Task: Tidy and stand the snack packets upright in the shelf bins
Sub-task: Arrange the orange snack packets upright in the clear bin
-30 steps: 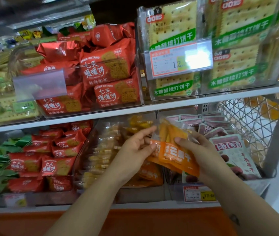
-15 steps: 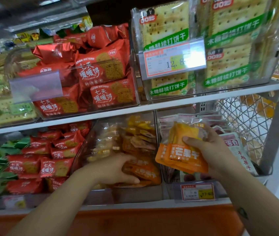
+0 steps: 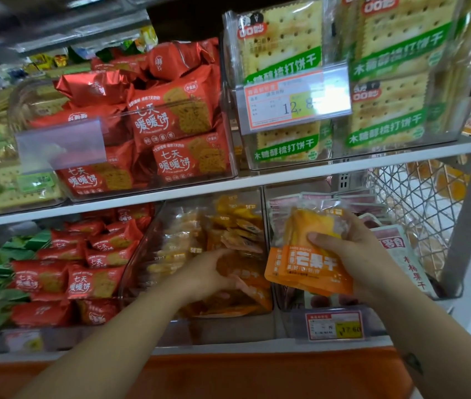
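Still, right hand around mango packets; left hand curled over binned packets, slightly deeper.

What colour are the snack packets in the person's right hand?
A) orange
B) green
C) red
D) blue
A: the right hand grips a small stack of orange packets in front of the lower shelf, while the left hand holds more orange ones inside the clear bin.

Middle bin open-topped; upper shelf close above, seemingly.
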